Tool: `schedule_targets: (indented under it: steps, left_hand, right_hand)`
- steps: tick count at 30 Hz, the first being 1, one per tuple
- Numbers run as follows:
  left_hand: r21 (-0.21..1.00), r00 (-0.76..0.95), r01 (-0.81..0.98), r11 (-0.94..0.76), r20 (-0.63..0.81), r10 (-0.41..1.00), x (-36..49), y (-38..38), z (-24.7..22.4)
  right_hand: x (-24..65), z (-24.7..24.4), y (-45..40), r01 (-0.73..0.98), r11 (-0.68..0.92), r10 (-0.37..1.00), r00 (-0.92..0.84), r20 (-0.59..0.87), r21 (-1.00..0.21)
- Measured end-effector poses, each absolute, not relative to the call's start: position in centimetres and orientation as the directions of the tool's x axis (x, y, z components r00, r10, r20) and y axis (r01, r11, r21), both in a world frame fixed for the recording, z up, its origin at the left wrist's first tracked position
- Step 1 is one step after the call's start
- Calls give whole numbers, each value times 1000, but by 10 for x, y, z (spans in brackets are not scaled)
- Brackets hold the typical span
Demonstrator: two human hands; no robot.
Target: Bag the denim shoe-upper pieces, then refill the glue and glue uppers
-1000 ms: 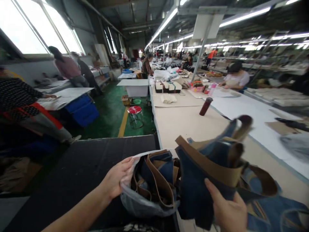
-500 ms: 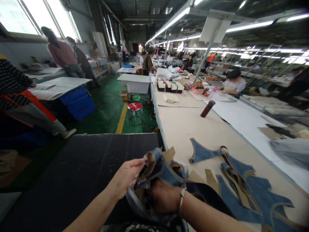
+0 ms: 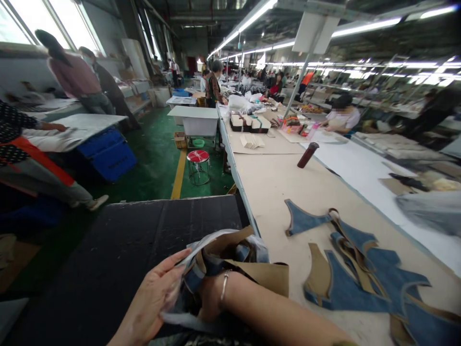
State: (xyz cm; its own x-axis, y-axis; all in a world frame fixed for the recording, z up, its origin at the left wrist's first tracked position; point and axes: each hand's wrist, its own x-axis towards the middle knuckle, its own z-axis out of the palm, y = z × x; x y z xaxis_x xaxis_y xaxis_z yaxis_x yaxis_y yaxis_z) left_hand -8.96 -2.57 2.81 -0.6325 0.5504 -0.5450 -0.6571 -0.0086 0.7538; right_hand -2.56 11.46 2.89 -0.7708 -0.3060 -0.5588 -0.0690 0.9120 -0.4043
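Note:
My left hand (image 3: 162, 288) grips the rim of a clear plastic bag (image 3: 212, 235) at its left side. Inside the bag lies a bundle of blue and tan cut pieces (image 3: 226, 245), which look like leather or fabric; a tan strip sticks out to the right. My right hand (image 3: 211, 295), with a bracelet at the wrist, reaches down into the bag among the pieces. Its fingers are hidden there. More blue cut pieces with tan backs (image 3: 360, 288) lie in a loose heap on the table to the right.
The beige-covered table (image 3: 266, 182) runs forward on the right, with a dark red bottle (image 3: 308, 154) standing on it. A black surface (image 3: 137, 240) lies to the left. A red stool (image 3: 198, 161) stands ahead on the green floor. Several people work around the room.
My right hand has gone deeper into the bag, moving left and taking the blue and tan pieces down with it. My left hand has shifted left and lower, and the bag's mouth is wider.

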Motion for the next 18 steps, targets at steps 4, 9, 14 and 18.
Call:
schedule_targets:
  steps: [4, 9, 14, 18]
  left_hand:
    - [752, -603, -659, 28, -549, 579, -98, -42, 24]
    - [855, -541, -470, 219, -475, 694, -107, -41, 29]
    - [898, -526, 171, 404, -264, 808, -118, -32, 34]
    - [678, -512, 575, 458, -139, 848, -134, -30, 34]
  right_hand:
    - [61, 95, 154, -94, 694, -351, -910, -222, -714]
    - [169, 43, 232, 425, 331, 787, -617, -2, -843]
    - [170, -42, 222, 470, 134, 741, -632, -227, -872]
    - [141, -10, 190, 520, 349, 736, -667, -116, -780]
